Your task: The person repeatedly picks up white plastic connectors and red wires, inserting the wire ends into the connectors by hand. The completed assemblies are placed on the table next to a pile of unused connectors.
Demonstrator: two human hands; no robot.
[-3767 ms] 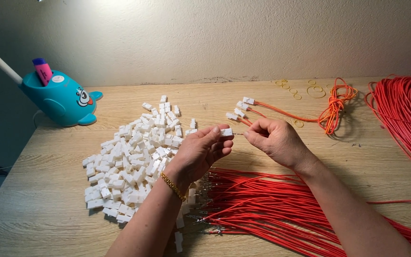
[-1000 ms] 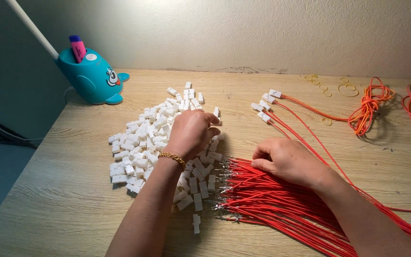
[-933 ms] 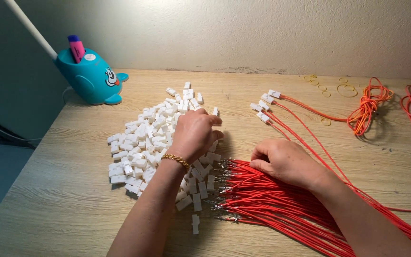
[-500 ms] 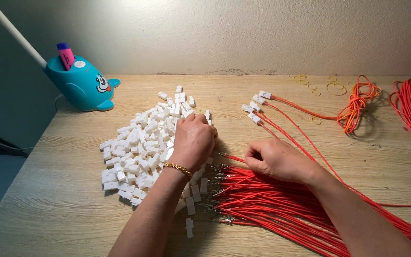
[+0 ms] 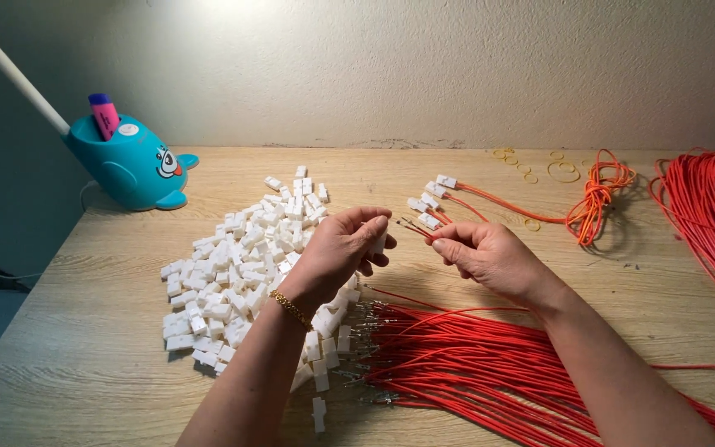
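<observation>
Orange wires (image 5: 414, 225), two as far as I can count, stick out from the pinched fingertips of my right hand (image 5: 490, 257), their bare metal tips pointing toward my left hand (image 5: 343, 252). That left hand is closed around one small white connector housing (image 5: 379, 241), held just beside the wire tips, not quite touching them. Both hands hover above the wooden table (image 5: 76, 364), close together.

Under and to the left of my left hand lies the heap of white housings (image 5: 237, 269), far too many to count. Below my right hand spreads one thick bundle of orange wires (image 5: 490, 372) with metal terminals at their near ends, also past counting. Beyond my right fingertips lie about five finished leads (image 5: 434, 194) with white housings on them, running to one orange coil (image 5: 593, 194). Several yellow rubber bands (image 5: 563, 170), roughly five, lie just past that coil. One big orange hank (image 5: 709, 215) sits far to the right. Well to the left of my left hand stands one teal whale-shaped holder (image 5: 130, 165) with one pink marker (image 5: 103, 114).
</observation>
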